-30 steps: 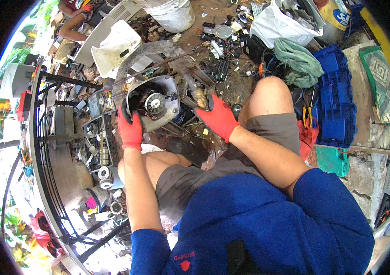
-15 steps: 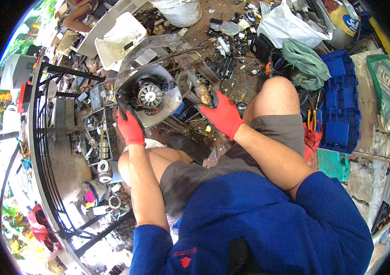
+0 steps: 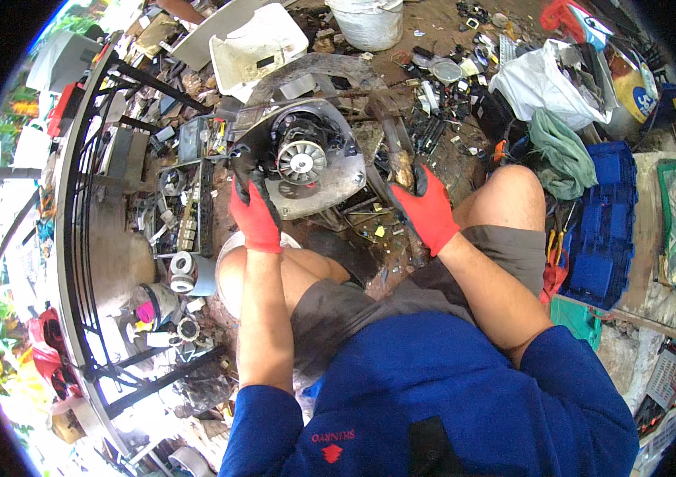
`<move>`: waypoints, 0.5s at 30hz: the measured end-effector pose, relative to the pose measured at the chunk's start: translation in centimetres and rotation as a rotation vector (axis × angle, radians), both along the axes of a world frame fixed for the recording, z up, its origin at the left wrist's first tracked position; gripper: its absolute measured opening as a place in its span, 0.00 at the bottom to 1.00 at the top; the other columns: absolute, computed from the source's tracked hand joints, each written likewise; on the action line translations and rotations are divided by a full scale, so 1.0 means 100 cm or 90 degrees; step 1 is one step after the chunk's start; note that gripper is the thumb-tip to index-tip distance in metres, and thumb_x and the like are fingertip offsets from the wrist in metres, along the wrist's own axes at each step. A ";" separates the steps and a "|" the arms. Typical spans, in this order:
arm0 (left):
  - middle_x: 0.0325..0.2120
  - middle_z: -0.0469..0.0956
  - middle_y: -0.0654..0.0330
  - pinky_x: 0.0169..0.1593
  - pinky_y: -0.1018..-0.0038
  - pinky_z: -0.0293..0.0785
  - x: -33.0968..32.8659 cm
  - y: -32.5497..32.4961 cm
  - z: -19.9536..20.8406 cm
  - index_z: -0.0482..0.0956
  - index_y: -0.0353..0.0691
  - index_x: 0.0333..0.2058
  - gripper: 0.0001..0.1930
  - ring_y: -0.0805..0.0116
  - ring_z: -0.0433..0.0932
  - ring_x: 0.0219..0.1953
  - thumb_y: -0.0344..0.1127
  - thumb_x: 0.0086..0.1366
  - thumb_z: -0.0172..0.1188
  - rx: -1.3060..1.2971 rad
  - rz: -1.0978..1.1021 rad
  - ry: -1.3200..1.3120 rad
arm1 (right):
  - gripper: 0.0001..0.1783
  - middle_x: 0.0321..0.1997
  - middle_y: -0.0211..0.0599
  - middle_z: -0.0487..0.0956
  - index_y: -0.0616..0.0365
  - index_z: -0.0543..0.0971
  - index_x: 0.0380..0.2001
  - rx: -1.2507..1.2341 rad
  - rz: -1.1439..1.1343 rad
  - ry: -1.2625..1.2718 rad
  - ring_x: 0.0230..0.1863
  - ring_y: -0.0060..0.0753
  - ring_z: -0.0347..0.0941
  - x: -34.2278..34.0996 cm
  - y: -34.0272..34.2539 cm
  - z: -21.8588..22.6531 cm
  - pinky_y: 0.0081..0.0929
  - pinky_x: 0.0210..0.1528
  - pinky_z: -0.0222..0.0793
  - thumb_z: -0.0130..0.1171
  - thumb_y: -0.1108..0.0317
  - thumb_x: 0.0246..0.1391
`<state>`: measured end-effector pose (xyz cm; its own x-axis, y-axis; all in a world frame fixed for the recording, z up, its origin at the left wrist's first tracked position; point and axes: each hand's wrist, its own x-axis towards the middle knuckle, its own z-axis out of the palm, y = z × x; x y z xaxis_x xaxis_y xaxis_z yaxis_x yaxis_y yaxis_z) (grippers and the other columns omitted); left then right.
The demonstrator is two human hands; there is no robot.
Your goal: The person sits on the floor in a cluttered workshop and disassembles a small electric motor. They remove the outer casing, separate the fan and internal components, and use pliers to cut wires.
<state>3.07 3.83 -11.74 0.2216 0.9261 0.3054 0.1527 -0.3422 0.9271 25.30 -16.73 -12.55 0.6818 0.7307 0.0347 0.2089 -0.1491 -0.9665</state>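
Observation:
A vacuum-type motor with a pale finned fan point(image 3: 301, 161) sits in a grey metal plate point(image 3: 338, 184) in front of me. My left hand point(image 3: 256, 216), in a red glove with a dark palm, is closed on the plate's left edge. To the right of the plate, my right hand point(image 3: 427, 211), gloved alike, is closed around the near end of a hammer-like tool point(image 3: 400, 163) with a rough, brownish handle. Its far end points away from me, and its head is hard to make out against a dirty metal frame point(image 3: 326, 67) behind.
A white bucket point(image 3: 366, 28) and a white plastic housing point(image 3: 254, 52) stand beyond. Small electronic scrap litters the ground. At right lie a white sack point(image 3: 545, 83), a green cloth point(image 3: 561, 155) and a blue case point(image 3: 604, 230). A black metal rack point(image 3: 83, 238) runs along the left.
The view has shifted, so the scene sits farther right and lower. The plate with the motor tilts slightly differently; both hands keep their holds.

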 end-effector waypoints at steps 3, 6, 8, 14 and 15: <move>0.46 0.79 0.58 0.52 0.73 0.68 0.006 -0.005 0.003 0.73 0.32 0.55 0.17 0.71 0.74 0.45 0.31 0.71 0.50 0.035 0.044 0.024 | 0.27 0.46 0.50 0.80 0.64 0.75 0.49 -0.036 0.005 -0.019 0.49 0.46 0.77 -0.002 0.002 -0.009 0.35 0.50 0.71 0.67 0.60 0.49; 0.44 0.79 0.58 0.51 0.73 0.69 0.007 -0.006 0.003 0.73 0.32 0.54 0.16 0.71 0.73 0.44 0.31 0.70 0.50 0.033 0.048 0.017 | 0.26 0.45 0.50 0.80 0.64 0.75 0.49 -0.019 0.024 -0.019 0.48 0.45 0.78 -0.004 0.004 -0.013 0.35 0.50 0.71 0.67 0.60 0.49; 0.44 0.79 0.59 0.51 0.73 0.69 0.003 -0.006 0.001 0.73 0.33 0.54 0.16 0.71 0.73 0.43 0.31 0.70 0.51 0.025 0.029 0.000 | 0.26 0.45 0.50 0.80 0.64 0.75 0.49 -0.006 0.036 -0.015 0.48 0.45 0.78 -0.007 0.004 -0.012 0.35 0.50 0.71 0.67 0.60 0.49; 0.44 0.79 0.60 0.50 0.74 0.69 0.009 -0.013 0.014 0.74 0.32 0.53 0.15 0.73 0.72 0.43 0.31 0.71 0.52 -0.005 0.058 -0.089 | 0.26 0.44 0.49 0.81 0.64 0.75 0.49 0.009 0.050 0.006 0.46 0.43 0.78 -0.006 0.004 -0.007 0.35 0.49 0.71 0.67 0.62 0.49; 0.44 0.78 0.60 0.50 0.74 0.69 0.011 -0.012 0.014 0.74 0.32 0.53 0.15 0.73 0.72 0.43 0.31 0.71 0.52 -0.002 0.056 -0.119 | 0.26 0.44 0.49 0.81 0.64 0.75 0.49 0.008 0.044 0.001 0.46 0.42 0.79 -0.005 0.004 -0.010 0.35 0.49 0.71 0.67 0.62 0.49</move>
